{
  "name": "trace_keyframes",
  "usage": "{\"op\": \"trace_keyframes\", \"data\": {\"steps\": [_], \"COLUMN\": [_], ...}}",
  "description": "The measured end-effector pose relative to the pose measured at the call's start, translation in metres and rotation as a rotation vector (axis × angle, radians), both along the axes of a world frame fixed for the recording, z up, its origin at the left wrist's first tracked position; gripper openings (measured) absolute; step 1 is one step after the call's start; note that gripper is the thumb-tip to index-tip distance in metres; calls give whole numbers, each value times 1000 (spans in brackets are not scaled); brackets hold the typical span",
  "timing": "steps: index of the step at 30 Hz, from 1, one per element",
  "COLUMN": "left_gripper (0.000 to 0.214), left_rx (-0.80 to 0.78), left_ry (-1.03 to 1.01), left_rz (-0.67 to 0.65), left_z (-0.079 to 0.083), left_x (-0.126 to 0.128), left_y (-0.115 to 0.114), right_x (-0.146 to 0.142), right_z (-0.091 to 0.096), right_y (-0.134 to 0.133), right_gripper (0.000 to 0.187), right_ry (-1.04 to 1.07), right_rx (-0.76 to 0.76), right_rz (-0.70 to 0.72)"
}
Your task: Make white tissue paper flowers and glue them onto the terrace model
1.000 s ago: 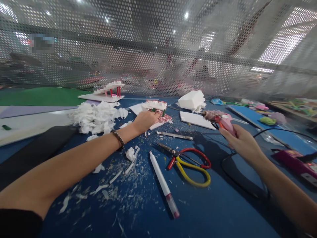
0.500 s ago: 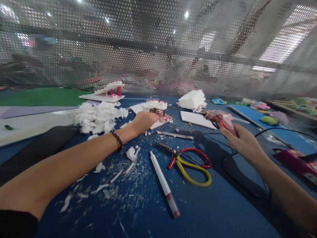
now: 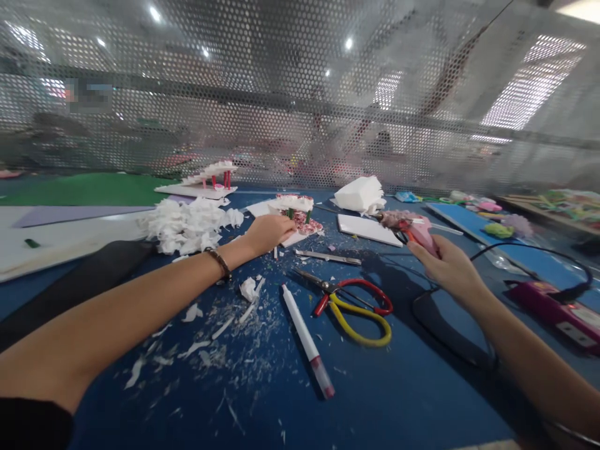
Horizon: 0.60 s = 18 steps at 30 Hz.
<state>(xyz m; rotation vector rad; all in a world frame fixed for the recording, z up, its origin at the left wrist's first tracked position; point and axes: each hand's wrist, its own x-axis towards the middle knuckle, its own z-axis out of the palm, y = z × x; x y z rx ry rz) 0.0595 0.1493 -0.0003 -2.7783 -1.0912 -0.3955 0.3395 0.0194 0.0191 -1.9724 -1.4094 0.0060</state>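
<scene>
My left hand point(image 3: 267, 232) reaches across the blue table point(image 3: 384, 387) with its fingers curled on the near edge of a small white foam model point(image 3: 296, 212) with red and green posts. My right hand point(image 3: 443, 265) is closed round a pink glue gun point(image 3: 412, 226) whose nozzle points left toward the model; its black cord point(image 3: 529, 250) loops off to the right. A bracelet sits on my left wrist.
Red and yellow scissors point(image 3: 354, 301), a white marker point(image 3: 307, 340) and a metal blade point(image 3: 328, 256) lie between my arms. White foam scraps point(image 3: 187, 225) are heaped at the left. A second foam model point(image 3: 206, 181), a white block point(image 3: 360, 195) and a perforated metal screen stand behind.
The view has tilted slightly, shifting everything a little. My left hand stays at the foam model and my right hand keeps the glue gun in about the same place.
</scene>
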Motion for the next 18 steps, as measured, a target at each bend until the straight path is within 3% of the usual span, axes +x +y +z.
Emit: {"op": "trace_keyframes", "data": {"steps": [5,13,18], "left_gripper": [28,20,28], "left_rx": [-5,75,46], "left_ry": [-146,-117,43], "left_rz": [-64,-17,128], "left_z": [10,64,65], "left_x": [-31,-88,-127], "left_y": [-2,-41,-72], "right_x": [3,4,15], "right_z": [-1,4,3], "right_y": [2,-1,-6], "right_gripper": [32,34,34], "right_ry": [-53,-202,-296], "right_rx": [-43,-111,-110], "right_rz": [-15,-91,-116]}}
